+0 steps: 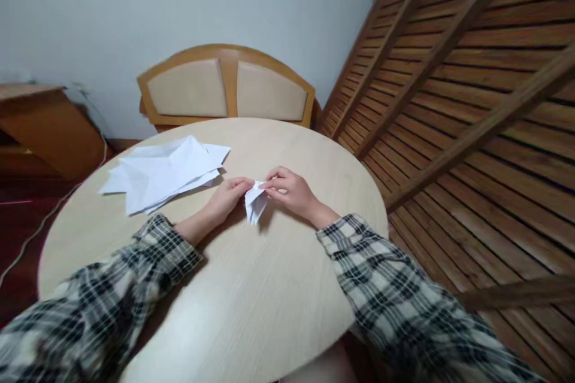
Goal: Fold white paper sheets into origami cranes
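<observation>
A small folded piece of white paper (255,203) is held between both hands above the middle of a round pale wooden table (251,311). My left hand (229,196) pinches its left side with fingers curled. My right hand (291,190) pinches its upper right corner with thumb and fingertips pressed together. The paper's lower point hangs toward the tabletop. Both forearms, in plaid sleeves, rest on the table.
A loose pile of white paper sheets (164,172), some creased, lies on the table's far left. A wooden chair with padded back (227,88) stands behind the table. A slatted wooden frame (458,90) leans at the right. A low wooden cabinet (45,125) sits far left.
</observation>
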`<state>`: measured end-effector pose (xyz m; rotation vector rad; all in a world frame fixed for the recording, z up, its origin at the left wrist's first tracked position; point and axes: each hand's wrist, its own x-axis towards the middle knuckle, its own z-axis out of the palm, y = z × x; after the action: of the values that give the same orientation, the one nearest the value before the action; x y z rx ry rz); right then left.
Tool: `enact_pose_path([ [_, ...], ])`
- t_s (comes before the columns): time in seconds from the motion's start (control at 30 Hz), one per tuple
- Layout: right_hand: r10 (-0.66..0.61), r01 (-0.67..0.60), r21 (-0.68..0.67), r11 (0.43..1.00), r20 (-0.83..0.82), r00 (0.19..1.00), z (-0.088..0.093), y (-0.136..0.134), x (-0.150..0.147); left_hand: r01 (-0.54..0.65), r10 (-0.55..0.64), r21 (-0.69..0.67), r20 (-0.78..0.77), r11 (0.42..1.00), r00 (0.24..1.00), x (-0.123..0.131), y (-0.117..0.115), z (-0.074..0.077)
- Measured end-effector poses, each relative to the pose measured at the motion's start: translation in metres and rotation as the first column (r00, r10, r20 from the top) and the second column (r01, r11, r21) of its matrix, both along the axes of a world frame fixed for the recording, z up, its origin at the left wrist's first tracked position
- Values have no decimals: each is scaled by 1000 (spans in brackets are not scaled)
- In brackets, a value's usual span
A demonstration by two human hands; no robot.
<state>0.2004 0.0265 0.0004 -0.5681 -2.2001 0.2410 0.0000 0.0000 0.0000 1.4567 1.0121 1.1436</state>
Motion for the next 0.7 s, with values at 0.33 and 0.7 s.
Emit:
enact_pose_path([
  [0.33,-54,27,-219,975,-119,991,-1,0,-6,38,-33,-66,77,997,996,-1,2,-7],
  [0.7,-109,13,-416,909,-208,972,-3,-3,-11,131,-113,-94,169,987,979,-1,2,-11],
])
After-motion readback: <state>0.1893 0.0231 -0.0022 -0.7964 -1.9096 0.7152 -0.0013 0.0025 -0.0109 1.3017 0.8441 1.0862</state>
